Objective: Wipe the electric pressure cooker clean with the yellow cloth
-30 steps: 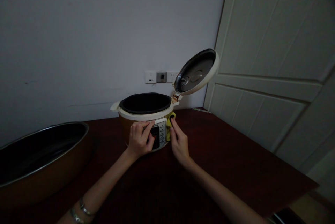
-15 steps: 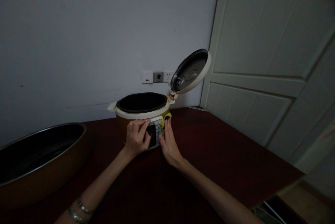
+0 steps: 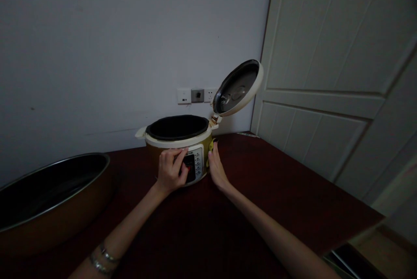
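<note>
A round electric cooker (image 3: 176, 144), olive-gold with a white rim and a front button panel, stands on the dark red table. Its lid (image 3: 243, 90) is raised on a hinge at the right, baring the dark inner pot (image 3: 177, 127). My left hand (image 3: 171, 168) rests on the front beside the panel, fingers curled against the cooker, thumb by the dark display. With straight fingers, my right hand (image 3: 217, 168) presses a yellow-green cloth (image 3: 211, 145) to the cooker's right side; the palm hides most of the cloth.
At the left lies a large brown pan (image 3: 65, 205) with a dark inside and a metal rim. Behind the cooker, sockets and a switch (image 3: 197, 95) are set in the wall. A pale panelled door (image 3: 312, 131) stands at the right, beyond the table edge.
My right hand and the yellow-green cloth have slid right, off the panel's edge and around to the cooker's side. The right-hand buttons now show more fully. My left hand keeps its place.
</note>
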Tool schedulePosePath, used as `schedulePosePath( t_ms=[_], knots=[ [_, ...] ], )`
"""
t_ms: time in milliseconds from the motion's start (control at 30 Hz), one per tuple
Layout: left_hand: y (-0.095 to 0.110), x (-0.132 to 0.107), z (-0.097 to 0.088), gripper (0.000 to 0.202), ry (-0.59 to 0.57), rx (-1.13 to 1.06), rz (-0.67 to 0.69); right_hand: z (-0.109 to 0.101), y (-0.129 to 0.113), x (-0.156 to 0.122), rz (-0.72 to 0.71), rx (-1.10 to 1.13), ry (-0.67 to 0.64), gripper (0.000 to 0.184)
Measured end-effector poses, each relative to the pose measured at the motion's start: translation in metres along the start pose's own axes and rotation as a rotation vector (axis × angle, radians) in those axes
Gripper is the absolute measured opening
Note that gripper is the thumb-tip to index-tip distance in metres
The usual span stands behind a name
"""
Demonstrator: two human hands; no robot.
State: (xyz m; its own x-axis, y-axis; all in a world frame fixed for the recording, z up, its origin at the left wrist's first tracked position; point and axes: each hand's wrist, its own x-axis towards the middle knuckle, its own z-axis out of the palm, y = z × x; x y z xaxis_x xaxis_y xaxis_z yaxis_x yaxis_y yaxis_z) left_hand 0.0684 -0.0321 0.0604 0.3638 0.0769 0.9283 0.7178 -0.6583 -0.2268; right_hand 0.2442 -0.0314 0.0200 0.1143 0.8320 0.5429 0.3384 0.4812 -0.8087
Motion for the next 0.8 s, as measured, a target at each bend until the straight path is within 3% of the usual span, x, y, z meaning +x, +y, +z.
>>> schedulePosePath(
  t_ms=[167,333,467,633,800],
  knots=[
    [-0.002,0.001,0.000,0.051,0.012,-0.013,0.021,0.007,0.000,-0.030,-0.136,-0.084,-0.072,0.062],
    [-0.004,0.006,-0.004,0.046,-0.004,-0.036,0.020,-0.005,-0.011,-0.001,-0.262,-0.056,0.021,0.055],
    [-0.004,0.009,-0.009,0.044,-0.037,-0.078,0.009,-0.005,-0.001,0.016,-0.226,0.031,0.127,0.054],
    [0.001,0.013,-0.017,0.039,-0.015,-0.223,-0.104,0.006,0.022,-0.014,-0.077,0.054,0.156,0.056],
    [0.011,0.012,-0.021,0.034,0.080,-0.393,-0.268,0.006,0.012,-0.032,-0.152,-0.020,0.073,0.057]
  ],
)
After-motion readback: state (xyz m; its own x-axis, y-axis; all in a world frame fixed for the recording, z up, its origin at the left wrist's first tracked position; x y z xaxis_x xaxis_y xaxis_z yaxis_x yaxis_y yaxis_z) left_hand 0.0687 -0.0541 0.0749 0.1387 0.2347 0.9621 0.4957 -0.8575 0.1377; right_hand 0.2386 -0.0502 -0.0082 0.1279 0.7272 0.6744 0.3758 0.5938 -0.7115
